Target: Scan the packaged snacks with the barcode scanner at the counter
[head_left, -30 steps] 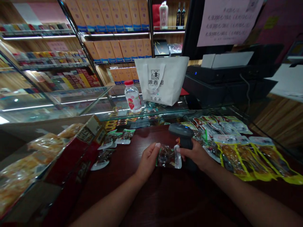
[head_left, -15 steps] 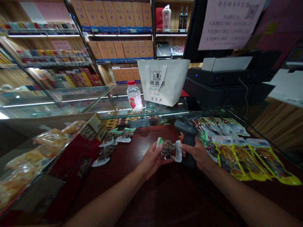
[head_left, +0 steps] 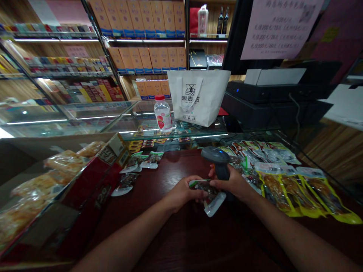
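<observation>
The left hand (head_left: 183,193) pinches a packet (head_left: 211,195), the right hand (head_left: 236,183) grips a scanner (head_left: 216,155); this packet seems not yet finished (about other packets (head_left: 153,159), I cannot tell).

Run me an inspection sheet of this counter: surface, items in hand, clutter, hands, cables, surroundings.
Surface: dark red-brown wood-grained counter, glossy.
Items in hand: small clear plastic packet with dark contents, tilted; dark grey handheld scanner, head up.
Clutter: red-and-tan cardboard box of wrapped food, left; yellow-edged clear plastic packs, right.
Hands: left hand grips the packet; right hand grips the scanner, its thumb at the packet.
Cables: thin grey cable hanging at right; scanner cable not clearly seen.
Surroundings: white black-printed bag and red-capped clear plastic bottle on glass display case.
</observation>
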Demonstrator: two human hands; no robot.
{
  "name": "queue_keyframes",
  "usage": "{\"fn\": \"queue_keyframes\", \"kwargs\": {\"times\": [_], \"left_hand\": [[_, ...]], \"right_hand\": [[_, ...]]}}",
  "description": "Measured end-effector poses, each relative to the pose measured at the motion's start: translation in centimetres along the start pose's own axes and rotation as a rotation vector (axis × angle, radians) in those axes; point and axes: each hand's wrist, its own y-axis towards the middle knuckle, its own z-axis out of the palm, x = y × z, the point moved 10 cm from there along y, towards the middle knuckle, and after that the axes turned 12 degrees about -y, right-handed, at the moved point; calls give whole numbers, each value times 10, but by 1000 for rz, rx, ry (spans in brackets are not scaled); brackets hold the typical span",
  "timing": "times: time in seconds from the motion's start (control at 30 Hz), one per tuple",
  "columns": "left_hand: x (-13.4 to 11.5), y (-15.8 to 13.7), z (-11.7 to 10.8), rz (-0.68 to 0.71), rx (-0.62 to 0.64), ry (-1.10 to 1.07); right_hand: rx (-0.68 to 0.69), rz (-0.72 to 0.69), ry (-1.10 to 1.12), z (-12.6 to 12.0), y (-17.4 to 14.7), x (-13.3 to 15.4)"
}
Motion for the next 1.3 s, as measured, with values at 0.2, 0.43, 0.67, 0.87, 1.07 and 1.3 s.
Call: {"fn": "queue_keyframes", "kwargs": {"times": [0.2, 0.43, 0.67, 0.87, 1.07, 1.3], "left_hand": [[9, -3, 5, -58, 16, -57], [13, -6, 26, -71, 55, -299], [2, -3, -5, 54, -108, -121], [1, -2, 4, 49, -55, -261], [1, -1, -2, 35, -131, -355], [-10, -2, -33, 120, -326, -178]], "right_hand": [[-81, -53, -283, -1, -3, 1], [-264, -15, -118, -19, -5, -11], [-270, 24, -80, -19, -9, 3], [-280, 13, 50, -20, -9, -2], [-242, 47, 151, -15, -8, -10], [-235, 86, 191, -16, -7, -16]]}}
